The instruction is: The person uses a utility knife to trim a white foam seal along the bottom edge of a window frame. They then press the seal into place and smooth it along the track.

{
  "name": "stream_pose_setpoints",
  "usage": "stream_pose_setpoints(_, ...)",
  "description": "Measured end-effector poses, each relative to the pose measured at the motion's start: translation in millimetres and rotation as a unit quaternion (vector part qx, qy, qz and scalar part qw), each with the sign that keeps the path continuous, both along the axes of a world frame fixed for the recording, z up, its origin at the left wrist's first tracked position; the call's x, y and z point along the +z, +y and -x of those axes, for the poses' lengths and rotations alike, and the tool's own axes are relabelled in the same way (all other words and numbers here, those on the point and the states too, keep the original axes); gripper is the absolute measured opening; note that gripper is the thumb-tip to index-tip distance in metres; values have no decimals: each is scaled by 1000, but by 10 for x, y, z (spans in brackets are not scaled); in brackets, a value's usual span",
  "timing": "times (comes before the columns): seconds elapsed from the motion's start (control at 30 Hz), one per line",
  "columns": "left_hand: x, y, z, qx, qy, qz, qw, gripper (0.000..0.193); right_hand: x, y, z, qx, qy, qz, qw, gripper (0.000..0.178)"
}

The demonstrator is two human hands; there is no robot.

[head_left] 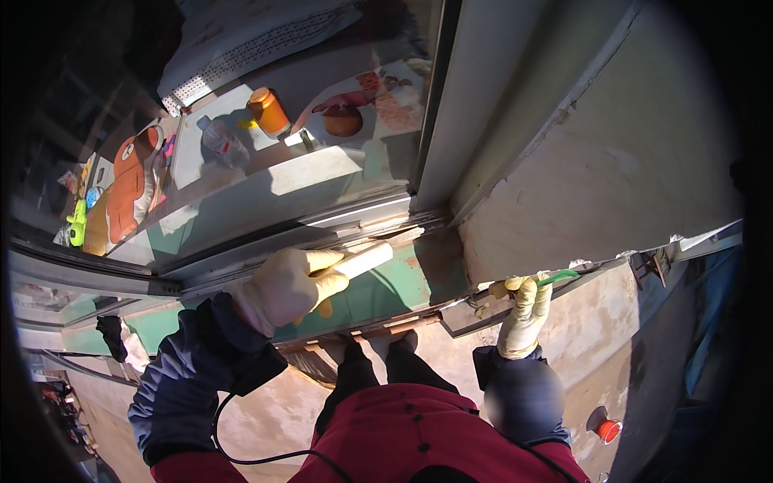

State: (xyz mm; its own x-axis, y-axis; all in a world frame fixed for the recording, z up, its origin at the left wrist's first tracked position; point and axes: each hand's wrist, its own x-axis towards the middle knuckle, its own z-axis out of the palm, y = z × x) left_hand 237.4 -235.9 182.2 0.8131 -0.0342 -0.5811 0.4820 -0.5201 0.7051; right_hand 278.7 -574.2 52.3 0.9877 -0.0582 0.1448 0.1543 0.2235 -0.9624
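Note:
My left hand [290, 283], in a pale yellow glove, is closed around a short white cylinder [366, 260]. The cylinder points right, above the green windowsill [386, 291] and close to the lower window frame. Farther right, my right hand [525, 315], also gloved, is raised beside the lower edge of the plastered wall [596, 193]. Its fingers are closed on a thin green object [557, 278] whose tip sticks out to the right; the rest is hidden by the glove, and its kind does not show.
Behind the window glass lie an orange-lidded jar [268, 111], a clear plastic bottle [221, 142] and a brown plush toy [133, 181]. A dark cloth [111, 336] hangs at the sill's left end. An orange-red round object [609, 431] lies on the ground at lower right.

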Motion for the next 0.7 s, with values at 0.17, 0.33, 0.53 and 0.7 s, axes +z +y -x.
stream_pose_setpoints(0.17, -12, -30, 12, 27, 6, 23, 999, 41, -5, -6, -17, 22, -7, -19, 1000, 25)
stream_pose_setpoints(0.33, -20, 40, -48, 14, 20, 2, 1000, 41, 15, 19, -1, 12, -10, -25, 1000, 25)
stream_pose_setpoints(0.53, -128, 99, -23, -40, -29, -27, 998, 45, 21, 12, -5, 18, 5, -43, 999, 25)
stream_pose_setpoints(0.7, -142, 99, -46, -24, -15, -20, 999, 46, 2, -12, 4, 28, 10, -44, 999, 25)
